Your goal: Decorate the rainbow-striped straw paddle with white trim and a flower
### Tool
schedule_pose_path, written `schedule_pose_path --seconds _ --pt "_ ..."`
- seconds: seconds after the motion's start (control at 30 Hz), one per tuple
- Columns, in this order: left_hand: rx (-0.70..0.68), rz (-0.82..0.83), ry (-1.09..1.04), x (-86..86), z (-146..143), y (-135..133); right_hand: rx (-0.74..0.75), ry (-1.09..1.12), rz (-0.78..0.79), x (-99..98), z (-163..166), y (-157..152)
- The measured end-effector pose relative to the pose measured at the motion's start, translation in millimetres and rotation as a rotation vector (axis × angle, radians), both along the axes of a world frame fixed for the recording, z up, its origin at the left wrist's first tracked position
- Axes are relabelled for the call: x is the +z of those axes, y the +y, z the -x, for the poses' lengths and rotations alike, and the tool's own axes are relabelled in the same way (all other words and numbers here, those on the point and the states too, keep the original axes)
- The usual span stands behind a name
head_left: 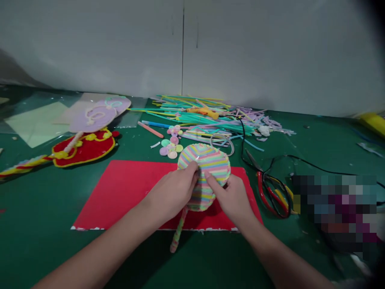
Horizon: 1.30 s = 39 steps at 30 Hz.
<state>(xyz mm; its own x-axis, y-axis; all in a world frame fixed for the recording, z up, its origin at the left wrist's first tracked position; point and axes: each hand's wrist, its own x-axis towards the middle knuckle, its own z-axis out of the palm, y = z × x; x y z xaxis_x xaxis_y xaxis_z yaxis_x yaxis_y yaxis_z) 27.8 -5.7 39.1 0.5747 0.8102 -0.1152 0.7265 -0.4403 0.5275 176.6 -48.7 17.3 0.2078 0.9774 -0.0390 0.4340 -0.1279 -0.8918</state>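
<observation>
Both hands (201,192) pinch striped lollipop disc (204,168) | stick (178,233) points toward wearer, disc away

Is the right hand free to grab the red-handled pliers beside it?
Probably not yet: the right hand is pinching the striped disc. The red-handled pliers lie close by, nothing between.

A green table (45,224) carries everything; a red sheet (120,192) lies flat near its front edge; behind it small round discs (171,147) sit beside a heap of coloured straws (195,116); to the left lie a red and yellow fan (86,149), a lilac fan (96,116) and clear plastic sheets (36,120); to the right black cables (270,168) trail past red-handled scissors (267,192).
</observation>
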Motion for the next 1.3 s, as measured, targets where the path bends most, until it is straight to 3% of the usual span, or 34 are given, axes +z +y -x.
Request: schedule_pose_path --seconds 0.2,0.63,1.0,1.3 --pt "0.042 0.035 -0.008 -5.5 -1.8 -1.9 -0.014 -0.022 -0.122 -2.4 1.9 -0.5" --pt "-0.007 -0.259 0.231 2.0 -3.9 -6.7 -0.035 -0.020 -0.209 -3.1 6.5 -2.2" --pt "-0.001 -0.355 0.244 -0.2 0.9 -4.7 -0.034 0.049 -0.147 -2.5 7.3 -0.8" --pt "0.006 -0.344 0.183 1.7 4.4 -4.3 -0.058 0.202 -0.126 -1.5 8.8 -2.1"
